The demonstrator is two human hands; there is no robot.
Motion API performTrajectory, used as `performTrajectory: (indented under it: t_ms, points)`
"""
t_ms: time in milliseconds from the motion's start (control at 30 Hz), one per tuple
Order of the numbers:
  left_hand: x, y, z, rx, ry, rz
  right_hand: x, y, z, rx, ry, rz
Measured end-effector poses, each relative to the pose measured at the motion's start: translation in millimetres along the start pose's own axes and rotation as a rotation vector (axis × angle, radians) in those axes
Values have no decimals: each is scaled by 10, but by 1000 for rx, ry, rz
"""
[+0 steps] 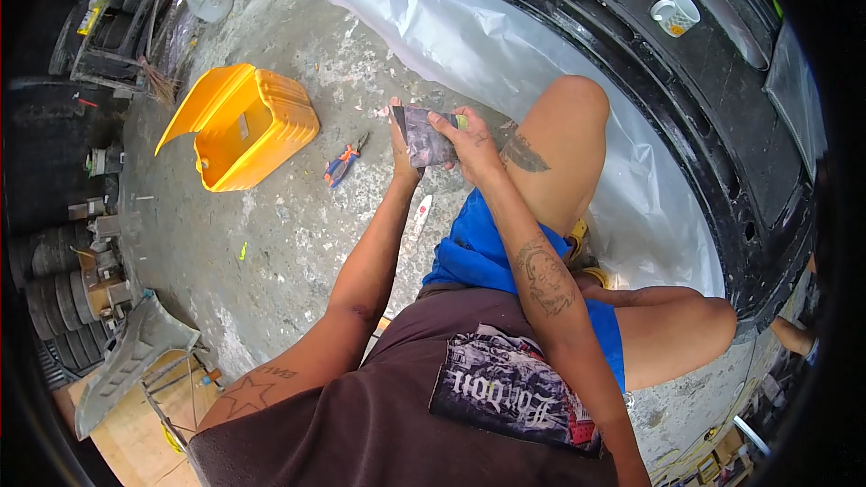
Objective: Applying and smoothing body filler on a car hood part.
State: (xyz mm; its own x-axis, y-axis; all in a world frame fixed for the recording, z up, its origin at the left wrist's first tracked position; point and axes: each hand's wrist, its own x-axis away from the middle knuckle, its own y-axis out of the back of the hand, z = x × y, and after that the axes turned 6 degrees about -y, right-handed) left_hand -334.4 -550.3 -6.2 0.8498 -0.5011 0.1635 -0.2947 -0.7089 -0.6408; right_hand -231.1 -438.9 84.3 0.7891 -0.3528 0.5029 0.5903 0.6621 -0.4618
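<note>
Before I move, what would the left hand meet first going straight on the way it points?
Probably the edge of the translucent plastic sheet, beyond a strip of concrete floor. The left hand's height is unclear, so it might pass above the sheet.

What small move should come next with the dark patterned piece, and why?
I'd probably ease the right hand off the dark patterned piece slightly while the left hand steadies the opposite side: both hands are on it, and the right thumb lies across its face, hiding a part that may be worth seeing.
</note>
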Motion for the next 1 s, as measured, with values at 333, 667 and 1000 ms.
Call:
performTrajectory:
  t_ms: [333,667,1000]
  points:
    - [110,106,54,-1074,-618,-22,-33,13,-18,11,-73,7]
    - [380,-443,-382,-880,-370,2,0,-29,26,-20,-90,17]
    - [439,-305,-452,-1111,-472,230,47,-35,60,-12,-94,-23]
